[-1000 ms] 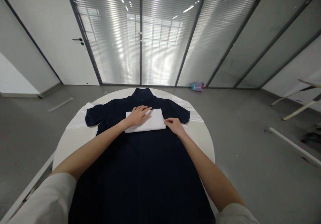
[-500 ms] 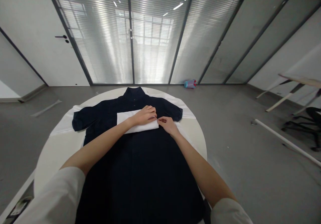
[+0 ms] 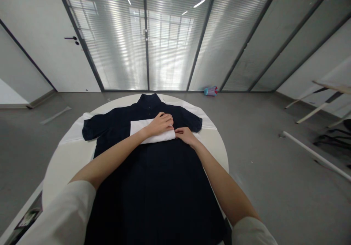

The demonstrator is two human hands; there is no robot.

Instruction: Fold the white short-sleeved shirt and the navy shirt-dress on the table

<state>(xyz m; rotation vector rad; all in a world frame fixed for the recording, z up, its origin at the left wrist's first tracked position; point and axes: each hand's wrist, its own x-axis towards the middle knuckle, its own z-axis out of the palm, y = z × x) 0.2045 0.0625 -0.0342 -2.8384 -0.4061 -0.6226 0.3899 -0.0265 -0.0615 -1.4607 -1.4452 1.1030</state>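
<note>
My left hand (image 3: 161,123) lies palm down over the right half of a white folded cloth (image 3: 160,136), its fingers bent towards the cloth's right end; what those fingers do underneath is hidden, so I cannot tell whether they grip anything. My right hand (image 3: 187,136) has thumb and fingertips drawn together on the edge at that same end – a light pinch, as far as I can judge. The two sets of fingertips sit just beside each other.

The white folded cloth rests on the chest of a navy short-sleeved shirt (image 3: 156,179), below its collar (image 3: 149,100). The cloth's long axis runs across the shirt, at roughly a right angle to the shirt's length, and its right end tips slightly towards the collar. From my right hand, the cloth extends leftwards over the shirt's chest; its left end shows bare beyond my left wrist – so both hands are nearer the right end.

The shirt lies spread with its collar away from me, on a white round table (image 3: 65,164). White fabric (image 3: 71,133) shows past both of the shirt's sleeves. Well beyond the collar, a blue-and-red container (image 3: 210,91) lies on the floor.
</note>
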